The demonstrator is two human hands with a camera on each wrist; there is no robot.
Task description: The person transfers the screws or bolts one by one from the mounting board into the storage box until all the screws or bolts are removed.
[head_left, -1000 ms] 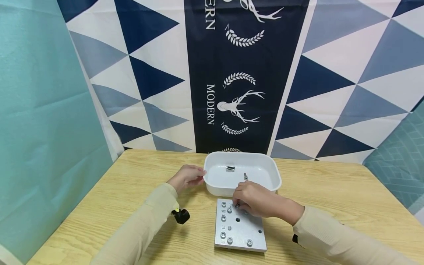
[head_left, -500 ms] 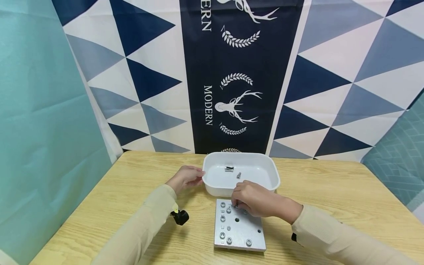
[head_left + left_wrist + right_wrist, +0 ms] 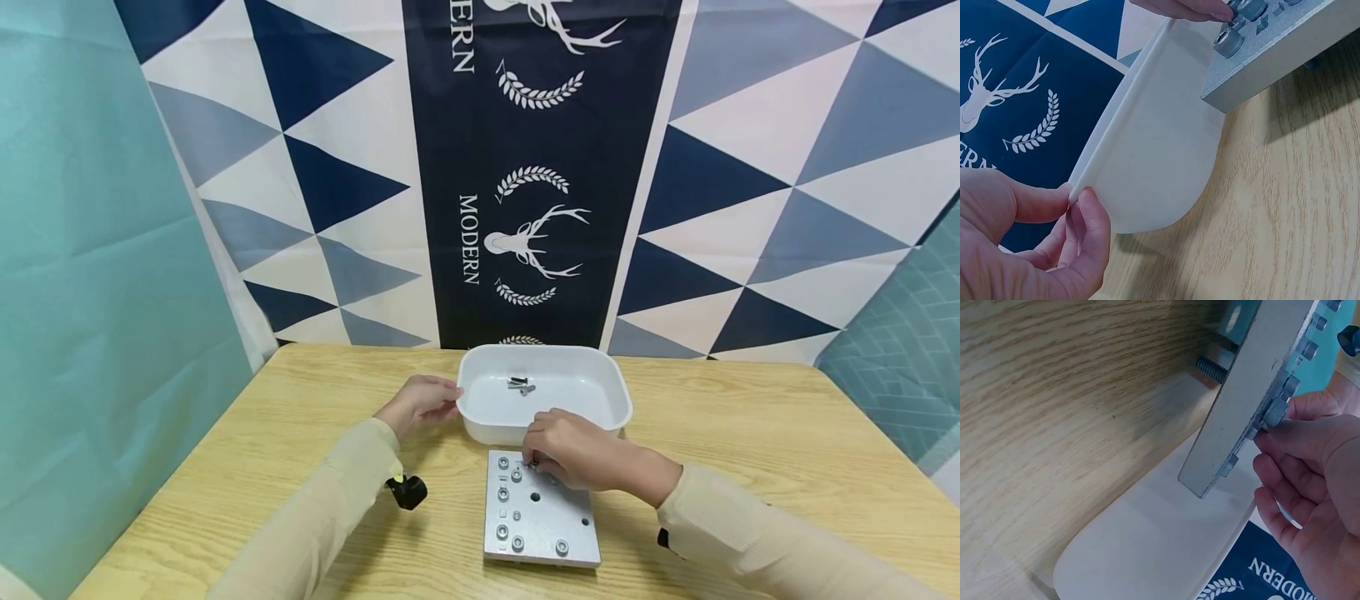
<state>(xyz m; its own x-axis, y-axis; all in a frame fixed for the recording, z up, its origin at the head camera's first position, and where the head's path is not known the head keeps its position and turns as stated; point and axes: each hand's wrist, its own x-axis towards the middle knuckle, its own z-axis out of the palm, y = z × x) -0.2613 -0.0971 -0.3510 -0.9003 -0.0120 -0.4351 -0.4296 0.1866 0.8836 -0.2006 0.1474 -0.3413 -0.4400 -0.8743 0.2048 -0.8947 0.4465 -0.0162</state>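
My left hand pinches the left rim of a white plastic basin between thumb and fingers, plain in the left wrist view. My right hand is over the far part of a silver metal plate. Its thumb and forefinger pinch a socket head screw at the plate's face, mostly hidden by the fingers in the head view. Other socket head screws stand in the plate, and a threaded end sticks out of its underside. Several small loose screws lie together inside the basin.
The plate sits raised above the wooden table, just in front of the basin. Bare holes show in the plate. A black wrist camera hangs under the left sleeve. A patterned cloth hangs behind the table.
One loose screw in the basin has slid left, up to the others. Both hands keep their places and holds; the head view has shifted slightly.
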